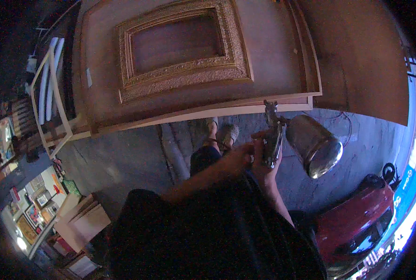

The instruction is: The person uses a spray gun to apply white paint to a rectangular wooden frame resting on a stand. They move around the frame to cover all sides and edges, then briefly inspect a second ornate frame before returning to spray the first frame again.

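Note:
My right hand point(265, 169) is closed around a silver metal spray gun point(273, 140), held in front of my body below the table's near edge. A large shiny metal paint cup point(310, 142) is joined to the gun's right side and appears tilted. Close against the gun's left side is my left hand point(242, 157), its fingers curled in. What they pinch is dark and hidden. Beyond the gun, an ornate gold picture frame point(184, 77) lies flat on a brown board point(273, 60).
A thin pale frame point(53, 88) stands at the left. Cardboard pieces point(84, 221) lean at the lower left. At the lower right is a red motor scooter point(352, 219). A hose point(349, 126) shows behind the cup, over the grey floor point(119, 158).

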A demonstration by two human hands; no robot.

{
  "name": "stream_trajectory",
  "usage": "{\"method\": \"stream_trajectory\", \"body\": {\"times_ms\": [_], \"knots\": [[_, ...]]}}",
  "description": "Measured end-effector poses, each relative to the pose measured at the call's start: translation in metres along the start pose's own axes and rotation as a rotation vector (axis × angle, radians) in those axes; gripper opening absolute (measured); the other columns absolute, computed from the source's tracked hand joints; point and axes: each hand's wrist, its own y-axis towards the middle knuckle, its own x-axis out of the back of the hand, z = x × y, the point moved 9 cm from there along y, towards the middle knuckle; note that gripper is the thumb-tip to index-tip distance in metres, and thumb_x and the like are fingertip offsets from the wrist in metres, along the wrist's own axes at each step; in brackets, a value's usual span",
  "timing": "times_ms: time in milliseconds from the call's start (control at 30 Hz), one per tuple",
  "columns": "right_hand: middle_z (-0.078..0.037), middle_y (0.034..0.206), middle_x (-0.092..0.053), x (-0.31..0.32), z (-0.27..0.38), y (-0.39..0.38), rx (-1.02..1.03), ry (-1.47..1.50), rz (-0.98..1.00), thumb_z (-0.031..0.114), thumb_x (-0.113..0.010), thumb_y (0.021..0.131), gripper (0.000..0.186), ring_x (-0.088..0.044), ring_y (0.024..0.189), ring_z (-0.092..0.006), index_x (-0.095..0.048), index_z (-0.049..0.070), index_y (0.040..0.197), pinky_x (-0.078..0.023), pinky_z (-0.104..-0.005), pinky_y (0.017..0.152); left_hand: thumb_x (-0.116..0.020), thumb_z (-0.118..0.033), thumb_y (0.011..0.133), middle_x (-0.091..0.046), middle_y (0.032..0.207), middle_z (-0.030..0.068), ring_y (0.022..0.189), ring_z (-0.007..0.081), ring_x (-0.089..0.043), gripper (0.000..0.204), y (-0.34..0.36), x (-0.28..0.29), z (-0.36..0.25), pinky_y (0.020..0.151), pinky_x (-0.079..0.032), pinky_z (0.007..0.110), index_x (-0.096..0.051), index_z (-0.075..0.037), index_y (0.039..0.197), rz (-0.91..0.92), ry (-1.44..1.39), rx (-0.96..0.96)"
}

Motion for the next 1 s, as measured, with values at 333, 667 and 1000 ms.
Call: {"method": "stream_trajectory", "body": {"times_ms": [333, 667, 1000], "knots": [[-0.007, 0.103, -0.062, 0.014, -0.033, -0.020, -0.130, -0.111, -0.245, 0.009, -0.061, 0.096, 0.017, -0.058, 0.073, -0.0130, -0.054, 0.006, 0.111, -0.049, -0.0289, 0.062, -0.074, -0.038, 0.086, -0.054, 0.133, 0.0165, 0.127, 0.0361, -0.050, 0.055, 0.031, 0.298, -0.101, 0.105, -0.041, 0.049, -0.057, -0.009, 0.130, -0.601, 1.281, -0.284], [-0.004, 0.093, -0.063, 0.030, -0.082, -0.062, -0.405, 0.156, -0.373, 0.012, -0.062, 0.096, 0.019, -0.055, 0.072, -0.0091, -0.054, 0.006, 0.113, -0.045, -0.0265, 0.061, -0.074, -0.046, 0.084, -0.060, 0.119, 0.0094, 0.105, 0.0317, -0.061, 0.051, 0.067, 0.332, -0.070, 0.091, -0.049, 0.045, -0.064, -0.008, 0.117, -0.490, 1.348, -0.195], [-0.003, 0.093, -0.063, 0.046, -0.101, -0.074, -0.422, 0.069, -0.404, 0.015, -0.063, 0.097, 0.018, -0.052, 0.064, -0.0069, -0.057, 0.009, 0.112, -0.040, -0.0234, 0.053, -0.075, -0.047, 0.083, -0.060, 0.108, 0.0081, 0.097, 0.0304, -0.062, 0.050, 0.063, 0.318, -0.074, 0.082, -0.053, 0.043, -0.065, -0.006, 0.110, -0.620, 1.335, -0.262]]}}
